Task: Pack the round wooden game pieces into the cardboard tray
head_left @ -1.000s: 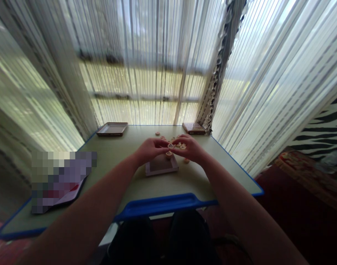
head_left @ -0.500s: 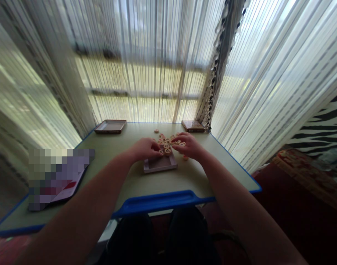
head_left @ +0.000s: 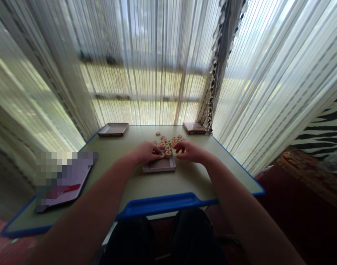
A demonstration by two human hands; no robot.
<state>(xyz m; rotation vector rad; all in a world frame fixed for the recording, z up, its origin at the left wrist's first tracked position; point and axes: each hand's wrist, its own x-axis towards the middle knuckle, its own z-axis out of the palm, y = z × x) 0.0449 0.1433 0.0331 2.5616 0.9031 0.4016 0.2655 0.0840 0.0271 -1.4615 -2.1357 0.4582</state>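
Note:
A small square tray lies in the middle of the table. A few round wooden discs sit at its far edge. More round discs are scattered on the table just beyond. My left hand rests at the tray's far left corner, fingers curled down on a disc there. My right hand hovers just right of the tray, fingers bent and apart, nothing visibly in them.
A shallow brown tray sits at the table's far left, a flat brown box at the far right. A blurred flat item lies at the left. The table has a blue rim. Curtains hang close behind.
Both hands came apart and lowered; the left hand now presses on a disc in the tray, and the right hand has drawn back to the tray's right side.

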